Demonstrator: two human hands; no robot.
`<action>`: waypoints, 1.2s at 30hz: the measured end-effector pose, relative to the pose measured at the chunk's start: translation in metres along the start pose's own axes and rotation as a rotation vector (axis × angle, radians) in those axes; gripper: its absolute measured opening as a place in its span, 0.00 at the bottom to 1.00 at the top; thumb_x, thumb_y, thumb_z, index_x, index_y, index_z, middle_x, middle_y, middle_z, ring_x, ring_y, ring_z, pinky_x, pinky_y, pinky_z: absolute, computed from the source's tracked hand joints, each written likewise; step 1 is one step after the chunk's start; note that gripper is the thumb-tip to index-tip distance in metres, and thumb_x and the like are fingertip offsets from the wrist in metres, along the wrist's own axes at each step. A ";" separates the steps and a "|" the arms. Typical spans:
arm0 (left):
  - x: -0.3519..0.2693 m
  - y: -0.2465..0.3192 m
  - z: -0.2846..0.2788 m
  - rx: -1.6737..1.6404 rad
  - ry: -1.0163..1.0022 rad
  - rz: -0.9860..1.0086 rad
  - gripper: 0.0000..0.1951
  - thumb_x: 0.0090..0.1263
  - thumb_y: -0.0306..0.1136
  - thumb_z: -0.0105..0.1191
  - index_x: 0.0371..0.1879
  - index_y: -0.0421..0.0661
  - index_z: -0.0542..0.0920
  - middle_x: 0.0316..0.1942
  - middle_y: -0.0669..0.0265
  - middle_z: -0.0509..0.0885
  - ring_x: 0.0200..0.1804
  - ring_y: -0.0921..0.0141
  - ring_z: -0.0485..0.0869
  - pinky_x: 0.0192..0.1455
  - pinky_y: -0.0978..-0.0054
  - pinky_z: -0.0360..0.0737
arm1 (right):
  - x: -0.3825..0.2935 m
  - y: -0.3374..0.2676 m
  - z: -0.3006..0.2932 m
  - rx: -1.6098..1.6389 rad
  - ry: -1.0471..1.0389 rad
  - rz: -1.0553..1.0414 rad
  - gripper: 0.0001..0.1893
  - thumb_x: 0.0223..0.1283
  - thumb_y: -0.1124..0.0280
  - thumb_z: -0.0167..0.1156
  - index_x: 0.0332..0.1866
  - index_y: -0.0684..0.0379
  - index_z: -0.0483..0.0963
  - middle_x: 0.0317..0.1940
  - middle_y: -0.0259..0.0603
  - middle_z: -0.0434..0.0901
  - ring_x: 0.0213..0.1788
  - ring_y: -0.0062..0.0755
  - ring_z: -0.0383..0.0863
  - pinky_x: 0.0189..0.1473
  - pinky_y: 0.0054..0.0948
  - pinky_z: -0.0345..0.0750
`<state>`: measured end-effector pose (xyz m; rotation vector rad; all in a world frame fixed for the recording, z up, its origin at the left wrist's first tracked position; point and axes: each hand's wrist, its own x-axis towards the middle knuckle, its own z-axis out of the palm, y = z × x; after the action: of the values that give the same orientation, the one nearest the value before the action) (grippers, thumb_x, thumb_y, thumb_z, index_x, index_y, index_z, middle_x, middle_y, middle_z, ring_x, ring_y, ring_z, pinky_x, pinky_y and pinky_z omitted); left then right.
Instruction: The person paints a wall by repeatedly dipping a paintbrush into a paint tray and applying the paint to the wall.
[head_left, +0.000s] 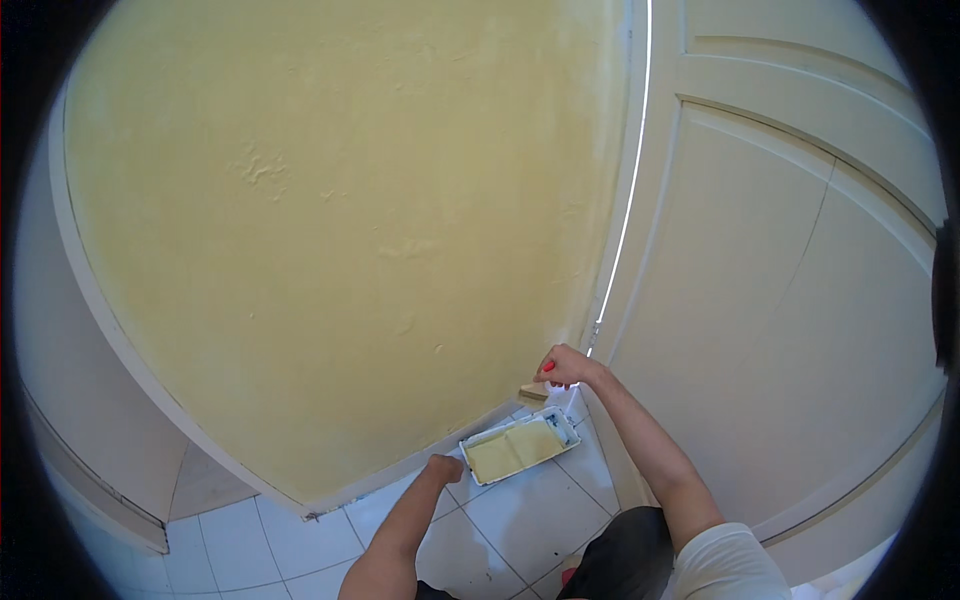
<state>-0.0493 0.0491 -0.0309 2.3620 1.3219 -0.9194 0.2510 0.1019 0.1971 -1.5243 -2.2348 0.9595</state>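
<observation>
My right hand (566, 366) grips a paintbrush with a red handle (549, 367). The wide brush head (534, 392) points left, close to the foot of the yellow painted wall (360, 225). Just below it, a white paint tray (568, 444) rests on the floor with pale yellow paint (517, 448) in it. My left hand (447, 469) is beside the tray's left end, curled, its fingers hidden from view. Whether it touches the tray cannot be told.
A cream panelled door (765, 300) stands on the right, with a bright gap along its frame. White skirting (390, 480) runs under the wall, above white floor tiles (517, 517). Blistered paint (262, 169) marks the wall. A pale door frame (120, 337) borders the left.
</observation>
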 end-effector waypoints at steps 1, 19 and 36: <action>-0.003 0.000 -0.002 -0.004 -0.014 0.004 0.14 0.59 0.33 0.44 0.40 0.47 0.80 0.45 0.61 0.80 0.49 0.65 0.79 0.46 0.65 0.76 | -0.004 0.003 0.000 0.031 0.019 -0.013 0.11 0.51 0.65 0.61 0.30 0.64 0.79 0.15 0.38 0.76 0.14 0.23 0.75 0.17 0.22 0.76; 0.031 -0.006 -0.028 -0.150 -0.265 0.309 0.22 0.59 0.32 0.43 0.55 0.50 0.68 0.48 0.59 0.77 0.50 0.64 0.75 0.50 0.66 0.72 | -0.036 0.084 0.078 1.480 0.370 0.344 0.12 0.56 0.77 0.54 0.42 0.75 0.71 0.39 0.50 0.75 0.41 0.34 0.78 0.46 0.26 0.79; -0.366 -0.015 -0.289 -1.197 0.133 0.345 0.21 0.64 0.21 0.42 0.57 0.50 0.66 0.42 0.61 0.79 0.43 0.70 0.77 0.48 0.75 0.73 | -0.097 -0.170 -0.213 1.524 0.182 0.363 0.15 0.58 0.68 0.44 0.50 0.57 0.63 0.16 0.32 0.66 0.12 0.17 0.59 0.11 0.17 0.53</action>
<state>-0.0866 -0.0333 0.4271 1.5738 0.9888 0.1671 0.2865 0.0546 0.4807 -1.0589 -0.5398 1.8207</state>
